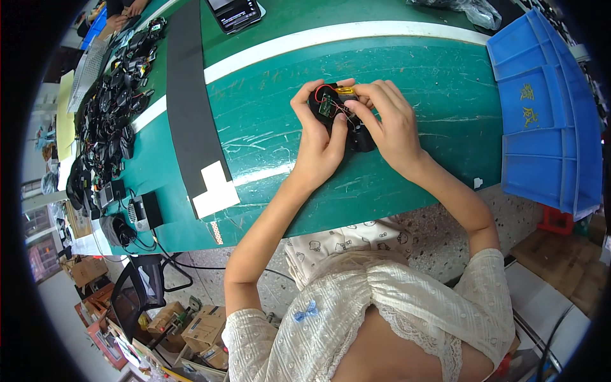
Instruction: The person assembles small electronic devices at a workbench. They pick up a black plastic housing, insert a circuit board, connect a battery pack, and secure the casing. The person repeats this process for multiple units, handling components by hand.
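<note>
Above the green worktable, my left hand (318,137) is wrapped round a black plastic housing (314,102) with a small green circuit board (327,106) and thin red wires showing inside. My right hand (389,121) pinches at the other side of it, its fingertips at a small battery with yellow tape (345,91). A black rounded part (363,139) hangs below, between the two hands. Fingers cover much of the assembly, so how the parts join is hidden.
A blue plastic bin (534,121) stands at the right edge. Along the left lies a pile of black wired devices (114,102) beyond a black mat strip (191,95). White paper pieces (216,194) lie near the front. A phone (235,14) is at the back; another person's hands (127,14) show far left.
</note>
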Demonstrator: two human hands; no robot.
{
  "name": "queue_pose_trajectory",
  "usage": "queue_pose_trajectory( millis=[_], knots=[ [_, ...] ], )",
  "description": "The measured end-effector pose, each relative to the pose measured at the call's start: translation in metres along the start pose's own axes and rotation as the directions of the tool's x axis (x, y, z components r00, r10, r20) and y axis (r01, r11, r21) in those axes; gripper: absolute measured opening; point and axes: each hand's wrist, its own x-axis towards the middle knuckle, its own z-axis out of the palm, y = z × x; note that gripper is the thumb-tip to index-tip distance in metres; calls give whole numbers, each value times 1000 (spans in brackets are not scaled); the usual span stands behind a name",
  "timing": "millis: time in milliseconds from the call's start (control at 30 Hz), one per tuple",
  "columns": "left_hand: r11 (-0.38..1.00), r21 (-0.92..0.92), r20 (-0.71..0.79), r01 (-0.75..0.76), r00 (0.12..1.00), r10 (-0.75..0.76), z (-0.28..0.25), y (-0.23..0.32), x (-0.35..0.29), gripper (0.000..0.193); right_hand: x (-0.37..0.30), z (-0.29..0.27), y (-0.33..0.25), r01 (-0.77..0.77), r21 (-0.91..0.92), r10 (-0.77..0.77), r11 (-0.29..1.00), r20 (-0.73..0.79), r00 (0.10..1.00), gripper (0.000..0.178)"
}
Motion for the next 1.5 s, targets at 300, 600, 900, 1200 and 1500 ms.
queue_pose_trajectory(
  millis=[300, 600, 900, 1200, 1500],
  knots=[
    [989, 126, 71, -83, 995, 74, -4, -2, 1, 47, -4, 4, 0, 19, -19, -20, 1000, -23, 1000, 13],
    [994, 86, 57, -70, 996, 65, -5, -5, 0, 47, -4, 9, 7, 17, 25, -16, 1000, -48, 999, 12],
    [995, 67, 19, -76, 997, 75, -4, -5, 3, 47, -2, 11, 7, -29, 86, 36, 996, -71, 997, 11],
    [999, 32, 80, -13, 997, 11, -6, -5, 0, 51, -5, 15, 5, -14, 27, 16, 1000, -57, 998, 10],
    [992, 127, 115, -24, 993, 9, -11, -4, -1, 48, -9, 17, 5, -8, -10, 8, 1000, -45, 999, 10]
  ],
)
